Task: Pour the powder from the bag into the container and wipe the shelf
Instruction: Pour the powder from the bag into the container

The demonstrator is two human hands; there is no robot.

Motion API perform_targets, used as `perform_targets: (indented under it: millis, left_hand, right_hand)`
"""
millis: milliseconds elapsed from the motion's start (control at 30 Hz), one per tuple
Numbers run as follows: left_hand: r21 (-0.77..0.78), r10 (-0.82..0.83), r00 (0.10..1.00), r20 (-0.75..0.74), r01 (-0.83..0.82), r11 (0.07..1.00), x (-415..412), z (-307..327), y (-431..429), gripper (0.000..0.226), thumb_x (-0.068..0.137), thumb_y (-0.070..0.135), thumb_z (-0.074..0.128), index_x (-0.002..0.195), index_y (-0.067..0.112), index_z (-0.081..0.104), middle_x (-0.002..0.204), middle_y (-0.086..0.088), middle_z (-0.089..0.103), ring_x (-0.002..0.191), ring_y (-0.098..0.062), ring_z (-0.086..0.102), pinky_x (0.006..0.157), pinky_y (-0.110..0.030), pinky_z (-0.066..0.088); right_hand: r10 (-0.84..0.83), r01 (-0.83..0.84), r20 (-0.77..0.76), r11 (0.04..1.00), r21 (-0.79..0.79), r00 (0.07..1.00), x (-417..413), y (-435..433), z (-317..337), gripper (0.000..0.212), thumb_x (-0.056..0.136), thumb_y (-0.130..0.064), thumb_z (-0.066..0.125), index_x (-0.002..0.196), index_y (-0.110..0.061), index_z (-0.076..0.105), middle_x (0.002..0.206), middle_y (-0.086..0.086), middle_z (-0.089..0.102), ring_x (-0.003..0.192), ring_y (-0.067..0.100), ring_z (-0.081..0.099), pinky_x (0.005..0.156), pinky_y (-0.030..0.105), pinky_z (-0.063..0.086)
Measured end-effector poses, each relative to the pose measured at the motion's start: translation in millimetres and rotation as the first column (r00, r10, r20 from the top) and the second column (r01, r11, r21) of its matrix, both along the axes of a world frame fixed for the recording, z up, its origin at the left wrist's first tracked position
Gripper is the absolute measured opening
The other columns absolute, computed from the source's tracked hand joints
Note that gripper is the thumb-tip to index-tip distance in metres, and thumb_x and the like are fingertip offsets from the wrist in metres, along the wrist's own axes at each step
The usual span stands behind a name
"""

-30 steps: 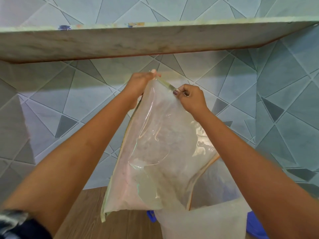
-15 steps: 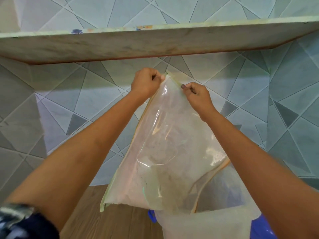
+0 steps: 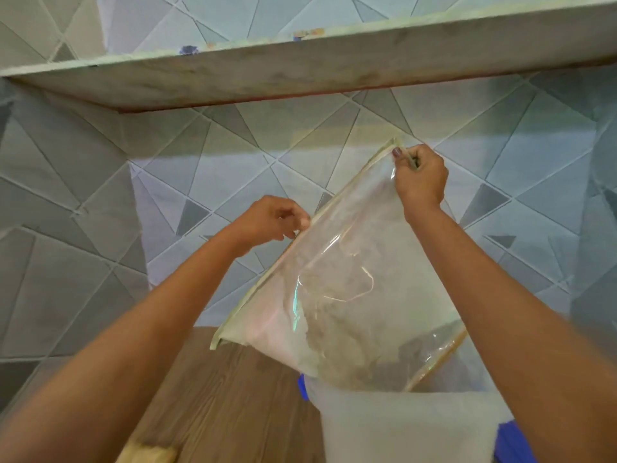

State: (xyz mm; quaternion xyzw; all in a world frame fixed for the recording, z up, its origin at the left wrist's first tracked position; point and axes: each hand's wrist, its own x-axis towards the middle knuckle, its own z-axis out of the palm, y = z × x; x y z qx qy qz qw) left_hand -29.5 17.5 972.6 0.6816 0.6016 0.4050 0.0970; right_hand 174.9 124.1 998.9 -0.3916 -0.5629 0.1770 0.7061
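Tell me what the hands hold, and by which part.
Both hold the clear bag: right hand pinches its top corner, left hand pinches the edge lower down.

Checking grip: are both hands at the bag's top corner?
No, only the right hand pinches the bag there; the left hand pinches its side edge lower down.

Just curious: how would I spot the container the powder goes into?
Find the long grey shelf on the tiled wall, then drop to the brown wood-grain surface below. The plastic container stands there under the clear plastic bag, the only frosted white thing, blue at its edges.
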Motion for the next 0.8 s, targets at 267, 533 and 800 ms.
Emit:
perform_targets:
  millis: [267, 533, 800]
  left_hand:
    - [-0.441, 0.076, 0.962, -0.261, -0.189, 0.877, -77, -69, -47, 0.022, 0.085, 0.013, 0.065, 0.107, 0.013, 0.063, 0.102, -0.008, 0.065, 0.089, -0.018, 0.058, 0.074, -0.026, 0.048]
    - [-0.356, 0.241, 0.947, -0.212, -0.304, 0.883, -88, -109, -67, 0.011, 0.084, 0.001, 0.06, 0.085, 0.01, 0.065, 0.081, -0.005, 0.062, 0.071, -0.015, 0.059, 0.067, -0.02, 0.047]
    - [-0.05, 0.432, 0.851, -0.298, -0.466, 0.884, -81, -107, -62, 0.016, 0.085, 0.008, 0.057, 0.092, 0.012, 0.07, 0.105, -0.008, 0.068, 0.098, -0.026, 0.06, 0.084, -0.033, 0.046]
  right_hand:
    - [-0.082, 0.077, -0.055, 0.993, -0.086, 0.995, 5, -11, -6, 0.021, 0.092, -0.033, 0.054, 0.077, -0.02, 0.048, 0.086, 0.0, 0.053, 0.08, 0.019, 0.047, 0.071, 0.03, 0.038]
    - [-0.129, 0.122, -0.045, 0.984, -0.133, 0.991, 9, -37, -11, 0.029, 0.092, -0.035, 0.053, 0.068, -0.023, 0.044, 0.086, 0.0, 0.053, 0.08, 0.018, 0.047, 0.071, 0.03, 0.038]
    - [-0.207, 0.205, 0.005, 0.969, -0.139, 0.978, 32, -51, -10, 0.018, 0.094, -0.036, 0.051, 0.082, -0.023, 0.048, 0.087, 0.002, 0.053, 0.079, 0.019, 0.047, 0.069, 0.026, 0.033]
